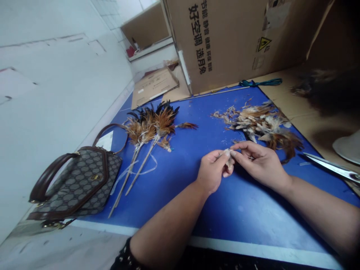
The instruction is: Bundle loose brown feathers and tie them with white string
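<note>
Between the fingertips of my left hand (211,170) is a small pale feather (229,160), pinched with the thumb on top. My right hand (260,162) meets it from the right, thumb and forefinger closed at the feather's edge; whether it grips the same feather is hard to make out. Just beyond the hands lies a loose pile of brown, white and grey feathers (260,122). Farther left, bunches of brown and black feathers (154,122) are fixed to thin sticks (142,165), with a translucent strip (152,168) trailing over them.
A patterned handbag (90,180) stands at the left of the blue tabletop (180,202). Scissors (332,167) lie at the right edge near a white round object (348,148). A large cardboard box (233,45) blocks the back, with a teal cord (261,83) at its foot.
</note>
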Motion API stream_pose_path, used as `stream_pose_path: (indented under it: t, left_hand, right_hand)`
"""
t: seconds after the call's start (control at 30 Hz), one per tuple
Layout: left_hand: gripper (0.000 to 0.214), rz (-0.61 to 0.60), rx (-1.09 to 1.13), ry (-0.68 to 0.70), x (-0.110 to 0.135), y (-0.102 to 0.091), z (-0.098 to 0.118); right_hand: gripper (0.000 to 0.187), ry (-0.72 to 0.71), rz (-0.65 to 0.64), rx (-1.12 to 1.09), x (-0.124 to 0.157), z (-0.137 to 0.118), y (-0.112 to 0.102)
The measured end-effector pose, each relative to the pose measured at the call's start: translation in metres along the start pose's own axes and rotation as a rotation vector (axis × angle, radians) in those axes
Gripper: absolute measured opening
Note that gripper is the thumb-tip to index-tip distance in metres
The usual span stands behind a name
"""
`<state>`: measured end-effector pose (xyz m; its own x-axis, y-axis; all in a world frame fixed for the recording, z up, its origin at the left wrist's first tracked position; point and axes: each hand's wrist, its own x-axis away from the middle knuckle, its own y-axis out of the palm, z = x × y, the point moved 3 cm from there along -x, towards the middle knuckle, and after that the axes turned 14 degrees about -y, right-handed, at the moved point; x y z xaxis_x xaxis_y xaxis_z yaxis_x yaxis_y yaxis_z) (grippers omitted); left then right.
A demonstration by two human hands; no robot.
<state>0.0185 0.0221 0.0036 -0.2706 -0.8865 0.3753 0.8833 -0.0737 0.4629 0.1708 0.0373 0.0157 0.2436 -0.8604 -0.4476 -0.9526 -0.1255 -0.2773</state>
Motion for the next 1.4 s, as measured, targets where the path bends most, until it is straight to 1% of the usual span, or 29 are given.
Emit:
stream_pose_path:
  t: [0.07, 0.13, 0.23, 0.3, 0.4, 0.5, 0.6, 0.67, 0.77, 0.83, 0.9, 0.93, 1.0, 1.07, 1.13, 1.27, 1.4]
  left_hand:
    - [0.042, 0.042, 0.026, 0.011, -0.001, -0.002, 0.001]
    - [0.042, 0.092, 0.048, 0.042, -0.003, -0.005, 0.002]
    - [0.042, 0.127, 0.043, 0.053, -0.005, -0.008, 0.002]
    - [0.041, 0.143, 0.033, 0.045, -0.006, -0.009, 0.001]
    - [0.040, 0.194, 0.004, 0.045, -0.004, -0.009, 0.001]
    - [0.040, 0.239, -0.028, 0.045, -0.002, -0.009, 0.002]
    - [0.039, 0.234, -0.048, 0.045, -0.002, -0.008, 0.002]
    - [0.039, 0.229, -0.053, 0.059, -0.003, -0.009, 0.000]
    - [0.039, 0.240, -0.028, 0.075, -0.006, -0.013, 0.000]
    - [0.039, 0.256, 0.000, 0.090, -0.007, -0.015, 0.001]
    - [0.040, 0.280, 0.027, 0.119, -0.007, -0.017, 0.004]
    - [0.040, 0.288, 0.036, 0.128, -0.006, -0.018, 0.005]
    - [0.041, 0.270, 0.038, 0.110, -0.005, -0.016, 0.005]
    - [0.042, 0.222, 0.011, 0.060, -0.003, -0.011, 0.003]
    - [0.042, 0.174, -0.025, 0.015, 0.000, -0.005, 0.000]
    - [0.041, 0.122, -0.047, -0.005, 0.005, 0.002, -0.004]
    - [0.037, 0.095, -0.017, 0.010, 0.004, 0.001, -0.004]
  right_hand:
    - [0.028, -0.038, -0.024, 0.015, 0.002, -0.003, -0.002]
    - [0.025, -0.103, -0.126, 0.004, 0.005, -0.008, -0.002]
    - [0.026, -0.191, -0.294, 0.030, 0.008, -0.015, 0.003]
    - [0.025, -0.240, -0.328, 0.090, 0.008, -0.016, 0.005]
    - [0.020, -0.296, -0.339, 0.157, 0.006, -0.015, 0.007]
    - [0.018, -0.304, -0.358, 0.171, 0.005, -0.013, 0.008]
    - [0.018, -0.251, -0.365, 0.155, 0.006, -0.011, 0.009]
    - [0.018, -0.174, -0.357, 0.097, 0.007, -0.013, 0.009]
    - [0.024, 0.005, -0.367, -0.114, 0.006, -0.018, 0.011]
    - [0.031, 0.122, -0.413, -0.265, 0.005, -0.022, 0.012]
    - [0.037, 0.205, -0.442, -0.356, 0.004, -0.022, 0.011]
    - [0.038, 0.228, -0.418, -0.371, 0.003, -0.021, 0.010]
    - [0.039, 0.245, -0.306, -0.352, 0.000, -0.016, 0.006]
    - [0.038, 0.240, -0.166, -0.298, -0.003, -0.010, 0.003]
    - [0.038, 0.237, -0.088, -0.272, -0.004, -0.006, 0.003]
    - [0.033, 0.231, -0.056, -0.283, -0.002, -0.001, 0.008]
    - [0.028, 0.178, -0.048, -0.177, 0.002, 0.005, 0.010]
